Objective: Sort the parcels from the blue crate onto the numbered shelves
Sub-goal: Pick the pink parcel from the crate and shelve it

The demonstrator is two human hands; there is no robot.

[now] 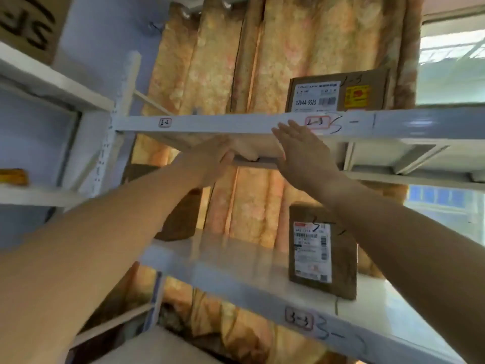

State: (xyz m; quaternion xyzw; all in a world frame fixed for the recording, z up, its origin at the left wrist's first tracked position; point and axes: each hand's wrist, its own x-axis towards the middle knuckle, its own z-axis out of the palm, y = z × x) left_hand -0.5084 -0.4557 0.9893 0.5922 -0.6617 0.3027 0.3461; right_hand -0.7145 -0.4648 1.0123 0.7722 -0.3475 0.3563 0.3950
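A pale beige parcel [252,151] is held up between both hands, just under the front rail of the upper shelf [210,123]. My left hand [210,161] grips its left end, fingers curled round it. My right hand [301,153] presses flat against its right side with straight fingers that reach up over the rail. Most of the parcel is hidden by the hands and the rail. The rail carries the labels 2-2 [165,122] and 2-3 [317,121].
A brown box [338,93] stands on the upper shelf above label 2-3. On the lower shelf [236,279], labelled 3-3 [299,321], stands a brown labelled parcel [322,253]; another brown parcel [181,216] shows behind my left arm. A patterned curtain [210,61] hangs behind.
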